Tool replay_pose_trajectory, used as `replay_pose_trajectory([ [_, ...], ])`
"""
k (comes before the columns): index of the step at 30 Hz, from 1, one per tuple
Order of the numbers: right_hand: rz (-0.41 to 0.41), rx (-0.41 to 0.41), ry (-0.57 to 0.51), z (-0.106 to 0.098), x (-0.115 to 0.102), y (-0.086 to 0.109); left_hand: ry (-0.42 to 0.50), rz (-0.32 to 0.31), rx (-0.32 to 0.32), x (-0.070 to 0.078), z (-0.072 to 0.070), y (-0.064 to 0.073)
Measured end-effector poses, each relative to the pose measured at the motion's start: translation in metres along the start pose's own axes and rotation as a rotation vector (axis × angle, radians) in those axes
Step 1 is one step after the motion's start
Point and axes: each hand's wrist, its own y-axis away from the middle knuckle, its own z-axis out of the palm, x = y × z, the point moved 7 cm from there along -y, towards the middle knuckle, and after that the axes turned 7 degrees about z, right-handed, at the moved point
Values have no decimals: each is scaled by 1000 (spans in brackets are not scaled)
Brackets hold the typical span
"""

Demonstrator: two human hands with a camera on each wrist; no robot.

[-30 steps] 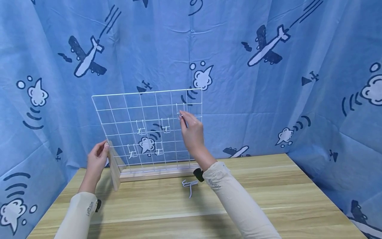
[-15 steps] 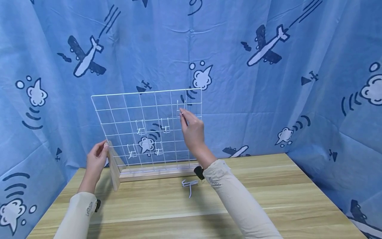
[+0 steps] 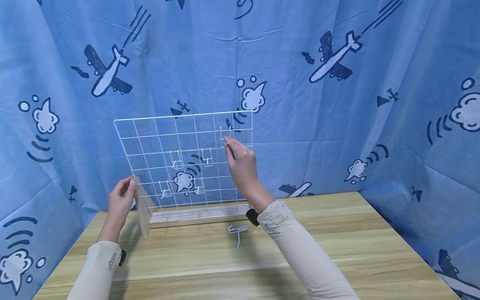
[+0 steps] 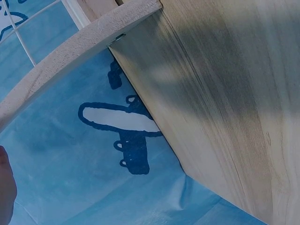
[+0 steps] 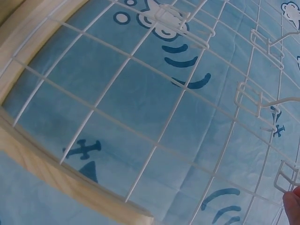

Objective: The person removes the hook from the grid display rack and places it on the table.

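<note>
A white wire grid panel (image 3: 168, 141) stands upright in a wooden stand (image 3: 142, 212). My left hand (image 3: 121, 200) pinches the top of the stand's left upright, beside the grid's edge; in the left wrist view only part of a finger (image 4: 6, 187) shows near this upright (image 4: 56, 54). Between thumb and fingers my right hand (image 3: 243, 164) holds a white wire hook (image 5: 283, 177) against the grid's upper right; its two prongs stick up above the fingertips. Whether it is seated on a wire I cannot tell. Several similar hooks (image 3: 207, 160) hang lower on the grid.
Another white hook (image 3: 238, 231) lies on the wood-grain table (image 3: 202, 266) in front of the stand, near my right forearm. A blue curtain (image 3: 285, 108) with printed planes hangs behind the table and along its sides.
My right hand has raised the hook slightly, then shifted it a little left against the grid. The left hand keeps its place on the stand.
</note>
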Motion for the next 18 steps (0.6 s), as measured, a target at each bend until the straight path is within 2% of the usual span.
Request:
replay_pose_trajectory([
  [18,-81,-20,-13,-12,4,21,-8,3,3,1,-1,-1],
])
